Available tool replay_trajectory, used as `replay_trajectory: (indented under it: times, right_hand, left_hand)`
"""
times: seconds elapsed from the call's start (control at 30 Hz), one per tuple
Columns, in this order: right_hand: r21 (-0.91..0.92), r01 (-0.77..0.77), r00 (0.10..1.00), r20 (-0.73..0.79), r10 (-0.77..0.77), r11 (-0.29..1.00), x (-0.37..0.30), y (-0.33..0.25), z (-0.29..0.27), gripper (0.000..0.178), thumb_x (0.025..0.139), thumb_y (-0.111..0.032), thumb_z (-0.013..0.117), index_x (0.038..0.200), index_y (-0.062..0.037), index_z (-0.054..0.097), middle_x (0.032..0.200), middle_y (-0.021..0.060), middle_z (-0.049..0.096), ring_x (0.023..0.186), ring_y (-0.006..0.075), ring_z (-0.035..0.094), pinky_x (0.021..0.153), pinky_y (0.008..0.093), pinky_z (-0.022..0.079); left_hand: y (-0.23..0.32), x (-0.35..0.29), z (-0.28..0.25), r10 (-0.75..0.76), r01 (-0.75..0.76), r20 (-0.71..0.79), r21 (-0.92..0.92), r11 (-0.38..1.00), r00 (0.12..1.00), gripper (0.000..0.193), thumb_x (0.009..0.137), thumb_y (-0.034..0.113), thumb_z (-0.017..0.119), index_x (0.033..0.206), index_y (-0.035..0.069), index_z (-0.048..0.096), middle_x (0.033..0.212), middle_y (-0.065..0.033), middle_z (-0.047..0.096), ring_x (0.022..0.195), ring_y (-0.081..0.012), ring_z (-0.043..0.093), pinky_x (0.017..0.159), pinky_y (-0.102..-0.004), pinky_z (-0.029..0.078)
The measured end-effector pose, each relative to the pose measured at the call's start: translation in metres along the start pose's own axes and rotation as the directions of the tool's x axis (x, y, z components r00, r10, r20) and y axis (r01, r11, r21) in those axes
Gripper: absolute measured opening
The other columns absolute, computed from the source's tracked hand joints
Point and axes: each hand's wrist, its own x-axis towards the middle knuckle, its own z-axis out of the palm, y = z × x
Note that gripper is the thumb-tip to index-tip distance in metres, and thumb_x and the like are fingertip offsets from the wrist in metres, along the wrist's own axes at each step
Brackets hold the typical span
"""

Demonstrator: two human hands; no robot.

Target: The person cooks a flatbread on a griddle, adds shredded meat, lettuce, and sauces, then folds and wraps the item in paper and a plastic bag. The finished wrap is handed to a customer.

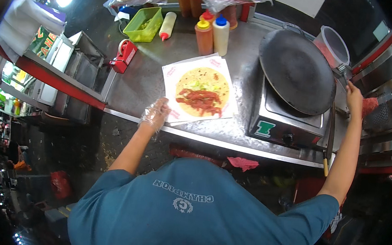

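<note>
My left hand (pixel 155 113), in a clear plastic glove, has its fingers curled at the lower left edge of a white paper sheet (pixel 170 74). On that paper lies a round flatbread (pixel 193 78), topped with shredded greens (pixel 202 85) and a heap of reddish-brown strips (pixel 199 100) that look like meat. Far to the right, my bare right hand (pixel 354 97) is closed around a metal utensil (pixel 343 71) with a slotted head. Its head is beside a clear plastic tub (pixel 332 46); the exact kind is too small to make out.
A black round griddle (pixel 296 70) sits on a steel burner (pixel 285 129). Sauce bottles (pixel 203 36), a squeeze bottle (pixel 167 26) and a green basket (pixel 143 24) stand behind the paper. A red tape dispenser (pixel 125 56) is at left; a long blade (pixel 331 133) lies right of the burner.
</note>
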Motion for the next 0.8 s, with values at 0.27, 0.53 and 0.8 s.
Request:
replay_trajectory:
  times: [0.27,0.53,0.8]
  right_hand:
    - [0.445,0.234,0.957,0.051,-0.285,0.864,-0.154,-0.295,-0.061,0.034,0.104,-0.02,0.062,0.137,-0.0135,0.069,0.116,0.0131,0.077,0.095,0.0136,0.068,0.086,0.0328,0.053]
    - [0.232,0.428,0.821,0.304,-0.483,0.873,-0.344,-0.446,0.059,0.042,0.096,-0.022,0.068,0.137,-0.0223,0.065,0.091,0.0137,0.066,0.077,0.0335,0.07,0.067,0.0461,0.057]
    - [0.385,0.056,0.973,0.186,-0.137,0.921,-0.398,-0.356,0.049,0.043,0.097,-0.02,0.071,0.135,-0.0015,0.063,0.11,0.0232,0.071,0.096,0.0386,0.072,0.079,0.0408,0.058]
  left_hand:
    - [-0.002,0.01,-0.031,0.202,-0.182,0.119,-0.159,0.97,0.972,0.038,0.094,0.024,0.074,0.126,0.006,0.065,0.113,-0.0166,0.072,0.096,-0.0289,0.071,0.087,-0.0395,0.057]
    - [-0.007,0.063,-0.018,0.335,-0.291,0.274,-0.189,0.938,0.902,0.056,0.092,0.036,0.077,0.137,0.008,0.058,0.116,-0.0178,0.069,0.101,-0.0295,0.07,0.09,-0.0425,0.057]
    - [0.01,0.096,-0.001,0.683,-0.68,0.041,-0.07,0.73,0.729,0.025,0.098,0.027,0.067,0.111,0.006,0.072,0.103,-0.0143,0.073,0.099,-0.0338,0.069,0.089,-0.0452,0.056]
